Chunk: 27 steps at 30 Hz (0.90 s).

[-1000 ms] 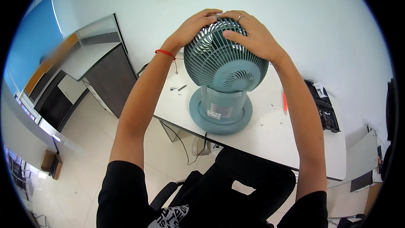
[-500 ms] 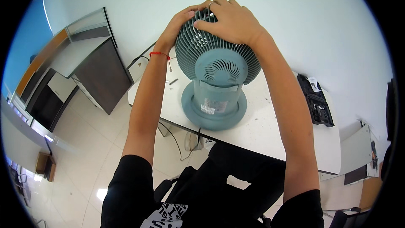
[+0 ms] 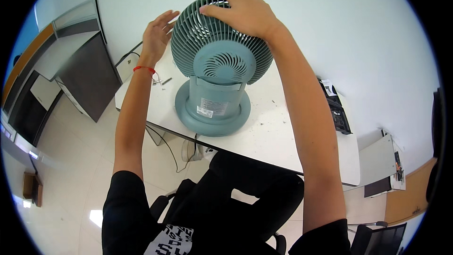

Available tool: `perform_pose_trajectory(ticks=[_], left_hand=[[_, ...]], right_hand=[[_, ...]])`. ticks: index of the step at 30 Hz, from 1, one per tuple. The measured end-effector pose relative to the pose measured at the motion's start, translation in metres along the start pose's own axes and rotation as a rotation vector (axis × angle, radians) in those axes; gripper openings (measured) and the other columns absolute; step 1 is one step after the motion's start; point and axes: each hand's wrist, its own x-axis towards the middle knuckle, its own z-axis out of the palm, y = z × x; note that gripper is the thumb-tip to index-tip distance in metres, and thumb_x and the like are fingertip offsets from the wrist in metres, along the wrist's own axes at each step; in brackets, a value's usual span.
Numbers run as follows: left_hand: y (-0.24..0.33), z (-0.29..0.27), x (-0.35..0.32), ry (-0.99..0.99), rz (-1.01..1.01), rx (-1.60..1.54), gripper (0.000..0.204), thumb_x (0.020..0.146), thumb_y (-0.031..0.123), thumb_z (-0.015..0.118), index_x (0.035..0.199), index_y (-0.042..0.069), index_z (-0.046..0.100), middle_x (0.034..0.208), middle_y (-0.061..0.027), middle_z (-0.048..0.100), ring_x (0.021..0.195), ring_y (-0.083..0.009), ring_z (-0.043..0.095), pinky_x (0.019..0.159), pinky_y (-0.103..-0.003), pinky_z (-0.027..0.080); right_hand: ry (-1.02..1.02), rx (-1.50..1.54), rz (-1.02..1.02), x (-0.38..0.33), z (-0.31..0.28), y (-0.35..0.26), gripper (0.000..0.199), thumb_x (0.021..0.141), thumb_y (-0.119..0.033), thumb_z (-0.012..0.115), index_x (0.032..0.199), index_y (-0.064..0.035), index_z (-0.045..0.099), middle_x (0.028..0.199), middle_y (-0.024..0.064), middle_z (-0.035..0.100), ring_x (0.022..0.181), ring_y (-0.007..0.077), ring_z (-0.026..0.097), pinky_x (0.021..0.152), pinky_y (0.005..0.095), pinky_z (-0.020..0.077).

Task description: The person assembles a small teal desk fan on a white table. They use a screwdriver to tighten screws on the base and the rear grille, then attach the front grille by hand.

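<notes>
A grey-green table fan [image 3: 219, 66] stands upright on the white table, its slatted back and the labelled rear of its stand facing me. My right hand [image 3: 245, 13] rests over the top of the fan's grille, thumb on the back slats and fingers curled over the rim; the fingertips are partly hidden. Just left of the grille, my left hand [image 3: 159, 35] is raised with its fingers apart and nothing in them. A small gap separates it from the slats.
The white table [image 3: 271, 134] carries a small dark rod [image 3: 166, 81] left of the fan and an opened black tool case [image 3: 339, 113] at the right. A black cable [image 3: 166, 144] hangs below the front edge. Grey desks [image 3: 87, 80] stand at the left.
My left hand has come off the top of the grille and moved out to the left, its fingers spreading. The right hand stays on the fan. The whole view has shifted a little.
</notes>
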Motion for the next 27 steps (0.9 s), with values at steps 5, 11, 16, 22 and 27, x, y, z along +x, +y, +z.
perform_pose_trajectory(ticks=[5, 11, 16, 22, 27], left_hand=[[-0.005, -0.017, -0.032, 0.083, -0.023, -0.010, 0.051, 0.100, 0.034, 0.041, 0.136, 0.001, 0.055, 0.138, -0.0170, 0.059, 0.121, -0.0289, 0.058, 0.106, -0.042, 0.044], [0.004, -0.007, -0.118, -0.009, -0.021, 0.314, 0.037, 0.101, 0.022, 0.048, 0.129, -0.001, 0.059, 0.125, -0.0118, 0.064, 0.110, -0.0237, 0.064, 0.095, -0.036, 0.048], [-0.018, 0.047, -0.232, -0.001, 0.132, 0.313, 0.024, 0.093, 0.001, 0.049, 0.113, 0.002, 0.062, 0.108, -0.0062, 0.064, 0.098, -0.0165, 0.062, 0.089, -0.031, 0.047], [-0.013, 0.066, -0.370, -0.225, 0.067, 0.587, 0.024, 0.089, -0.004, 0.052, 0.109, 0.003, 0.062, 0.104, -0.0093, 0.062, 0.097, -0.0211, 0.061, 0.084, -0.033, 0.049], [-0.012, 0.067, -0.412, -0.814, -0.280, 0.876, 0.025, 0.090, 0.008, 0.057, 0.114, 0.007, 0.061, 0.106, -0.0165, 0.065, 0.098, -0.0347, 0.064, 0.085, -0.044, 0.051]], right_hand=[[0.035, 0.085, -0.100, -0.003, -0.006, 0.008, 0.054, 0.089, -0.055, 0.061, 0.125, -0.0159, 0.069, 0.126, 0.0142, 0.064, 0.120, 0.0300, 0.060, 0.106, 0.0402, 0.0437], [-0.003, 0.274, -0.004, -0.012, -0.011, -0.001, 0.051, 0.096, -0.034, 0.060, 0.132, 0.0019, 0.061, 0.131, 0.0238, 0.061, 0.123, 0.0334, 0.058, 0.108, 0.0392, 0.0418], [0.216, 0.296, -0.001, -0.048, -0.008, -0.015, 0.048, 0.100, -0.029, 0.056, 0.134, 0.0049, 0.059, 0.132, 0.0217, 0.062, 0.126, 0.0315, 0.056, 0.110, 0.0364, 0.0386], [0.245, 0.356, -0.258, -0.193, 0.004, -0.088, 0.051, 0.092, -0.032, 0.062, 0.134, -0.0017, 0.060, 0.140, 0.0180, 0.058, 0.130, 0.0341, 0.055, 0.112, 0.0439, 0.0389], [-0.249, 0.328, -0.101, -0.384, 0.009, -0.117, 0.044, 0.079, -0.010, 0.065, 0.122, -0.0020, 0.065, 0.135, 0.0205, 0.061, 0.125, 0.0397, 0.058, 0.108, 0.0479, 0.0418]])
